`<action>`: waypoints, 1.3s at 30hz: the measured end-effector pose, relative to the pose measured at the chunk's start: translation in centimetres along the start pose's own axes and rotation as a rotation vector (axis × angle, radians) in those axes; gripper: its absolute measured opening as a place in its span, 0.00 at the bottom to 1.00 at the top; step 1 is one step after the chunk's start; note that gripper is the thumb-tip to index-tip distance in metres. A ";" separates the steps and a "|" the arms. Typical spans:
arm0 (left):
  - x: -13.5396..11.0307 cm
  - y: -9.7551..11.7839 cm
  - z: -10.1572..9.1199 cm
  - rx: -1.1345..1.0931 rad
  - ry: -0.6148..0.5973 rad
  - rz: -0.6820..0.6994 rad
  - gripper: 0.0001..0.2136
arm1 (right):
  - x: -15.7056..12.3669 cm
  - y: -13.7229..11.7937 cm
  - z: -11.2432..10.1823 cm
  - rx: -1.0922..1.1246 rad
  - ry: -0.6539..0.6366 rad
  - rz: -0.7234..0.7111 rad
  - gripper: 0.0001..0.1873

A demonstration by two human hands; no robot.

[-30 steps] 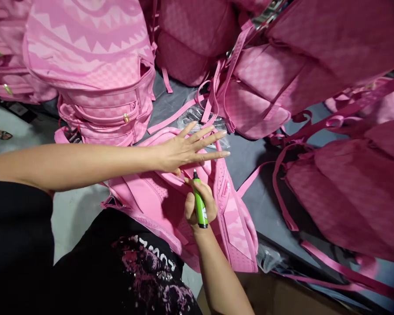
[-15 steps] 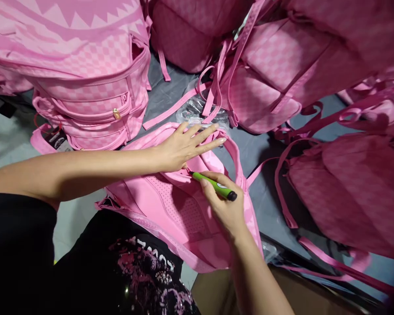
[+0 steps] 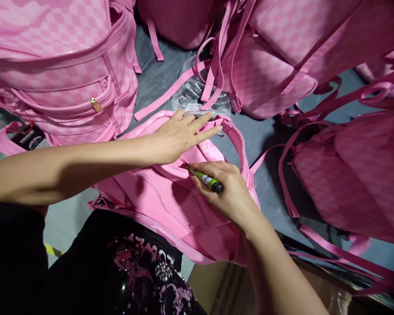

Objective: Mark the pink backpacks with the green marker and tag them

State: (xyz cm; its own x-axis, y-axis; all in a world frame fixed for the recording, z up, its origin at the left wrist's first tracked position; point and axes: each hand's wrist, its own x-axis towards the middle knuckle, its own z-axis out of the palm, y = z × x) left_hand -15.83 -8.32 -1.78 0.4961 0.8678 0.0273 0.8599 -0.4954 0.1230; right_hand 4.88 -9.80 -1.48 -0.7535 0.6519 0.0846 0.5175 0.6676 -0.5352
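A pink backpack [image 3: 170, 205] lies on its front before me, its perforated back panel facing up. Across its upper part rests my left hand [image 3: 180, 135], palm down with fingers spread, pressing on the strap area. My right hand [image 3: 226, 186] grips a green marker pen [image 3: 203, 178] with a black end. The pen's dark tip points at the base of a pink shoulder strap [image 3: 172, 170], close under my left hand. Whether the tip touches the fabric I cannot tell.
A checkered pink backpack [image 3: 68, 87] with a gold zipper pull stands at the left. More pink backpacks [image 3: 282, 57] fill the back and right of the grey table [image 3: 262, 170]. Crumpled clear plastic [image 3: 187, 96] lies behind my left hand. Below is a cardboard box [image 3: 226, 288].
My right hand has rolled over and shifted slightly up with the marker, whose tip moved a little left. My left hand still lies on the backpack. The whole view has shifted slightly.
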 end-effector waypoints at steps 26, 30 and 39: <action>-0.4 -1.1 -0.3 -0.042 -0.021 0.068 0.41 | 0.9 -1.4 2.6 0.028 0.215 0.090 0.10; -0.4 -1.2 0.0 -0.018 -0.007 0.066 0.41 | 0.8 -2.0 3.1 0.007 0.241 0.134 0.10; -0.3 -1.2 0.1 0.025 -0.004 0.070 0.38 | 1.0 -3.4 3.9 -0.110 0.310 0.189 0.09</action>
State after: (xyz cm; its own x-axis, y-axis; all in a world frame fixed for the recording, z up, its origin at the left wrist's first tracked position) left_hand -16.98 -8.03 -2.01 0.5552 0.8312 0.0306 0.8261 -0.5553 0.0959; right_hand 0.77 -12.87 -2.83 -0.4909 0.8341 0.2517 0.6888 0.5484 -0.4741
